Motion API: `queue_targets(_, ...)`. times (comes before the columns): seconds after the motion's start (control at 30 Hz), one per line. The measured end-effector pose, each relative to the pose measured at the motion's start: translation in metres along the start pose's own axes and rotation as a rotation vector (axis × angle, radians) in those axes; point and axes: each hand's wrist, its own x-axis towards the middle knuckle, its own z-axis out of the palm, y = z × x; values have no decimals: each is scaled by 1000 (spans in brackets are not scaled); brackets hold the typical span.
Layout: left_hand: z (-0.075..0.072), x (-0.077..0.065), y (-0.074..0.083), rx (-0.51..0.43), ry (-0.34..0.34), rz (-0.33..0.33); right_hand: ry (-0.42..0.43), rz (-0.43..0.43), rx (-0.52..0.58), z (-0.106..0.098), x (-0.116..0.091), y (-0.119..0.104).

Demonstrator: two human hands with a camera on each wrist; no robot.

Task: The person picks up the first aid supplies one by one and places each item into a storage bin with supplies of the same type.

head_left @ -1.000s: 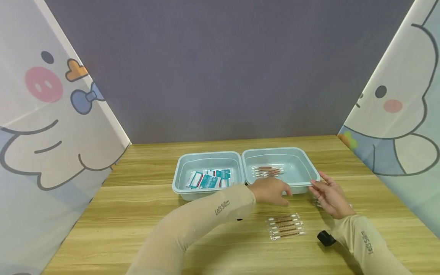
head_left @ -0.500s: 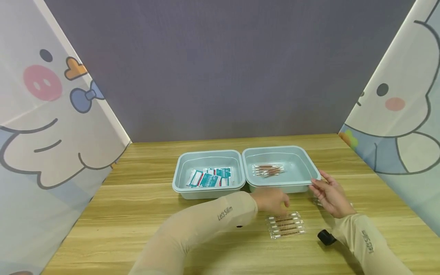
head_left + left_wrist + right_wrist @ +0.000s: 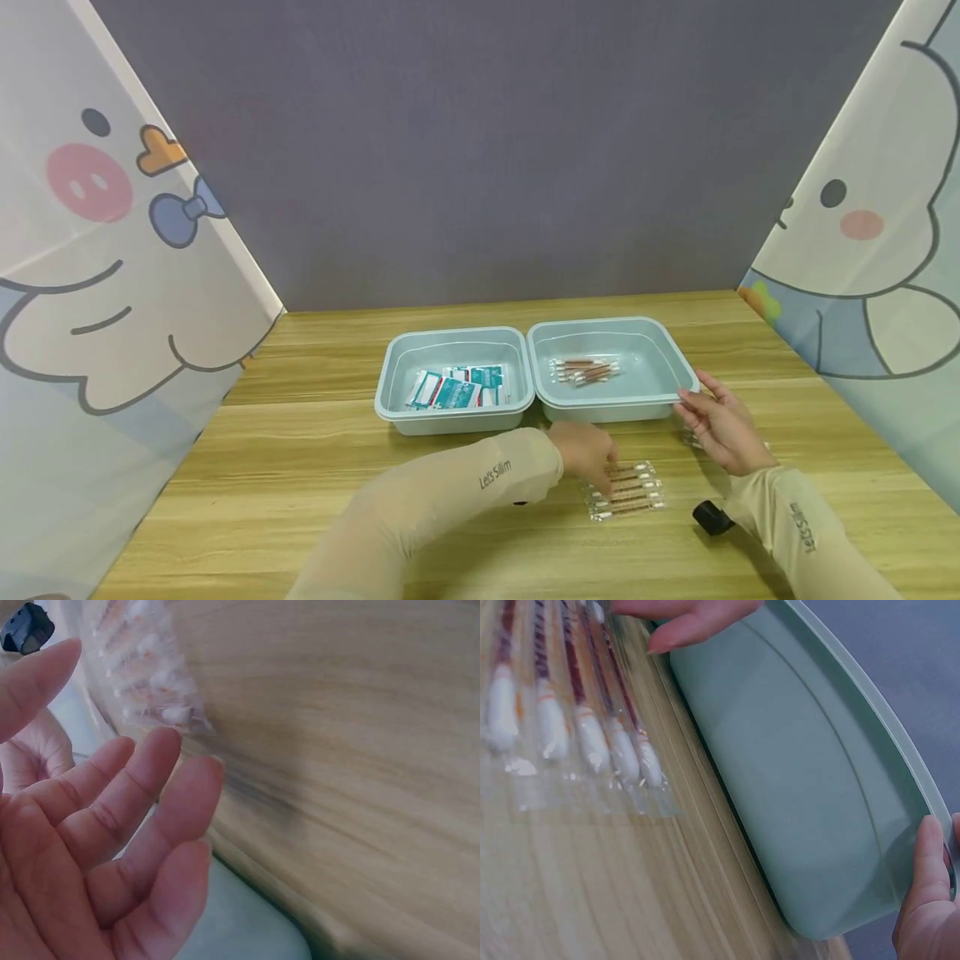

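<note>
A clear pack of cotton swabs point(image 3: 636, 492), with white tips and brown sticks, lies flat on the wooden table. My left hand point(image 3: 583, 454) reaches over its left end, fingers loosely bent. In the left wrist view that hand point(image 3: 112, 847) has nothing between thumb and fingers, and the pack point(image 3: 146, 664) lies just beyond the fingertips. My right hand point(image 3: 723, 432) pinches the front right corner of the pale green plastic tray point(image 3: 600, 403); its thumb point(image 3: 930, 859) presses the outside near the rim. More packed swabs point(image 3: 588, 372) lie inside this tray.
A matching tray point(image 3: 450, 423) stands to the left, holding several teal and white sachets point(image 3: 457, 392). Another clear pack point(image 3: 693, 439) is partly hidden by the right hand. A black object point(image 3: 711, 518) sits by the right wrist. A grey panel point(image 3: 487, 167) rises behind the table.
My left hand has come down and toward me, from beside the right tray's front wall to the swab pack on the table. The right hand keeps its hold on the tray corner.
</note>
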Motion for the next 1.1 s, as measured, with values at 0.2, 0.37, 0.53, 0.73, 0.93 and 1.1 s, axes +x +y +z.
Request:
queue_targets(0.2,5,1,3,111,18,-7,-12,2,8,1,1,-1)
queue_targets(0.37,11,-1,7,238,52,0,-19,-2,20,1,1,-1)
queue_targets(0.53,15,-2,9,269,87,-20,-18,2,26,1,2,0)
queue_targets(0.73,16,1,10,235,52,-48,-16,5,39,-2,1,0)
queue_targets(0.93,16,0,6,119,-18,-58,-30,-4,28,-3,1,0)
queue_targets(1.1,14,-3,3,79,-56,-45,-26,-7,20,-3,1,1)
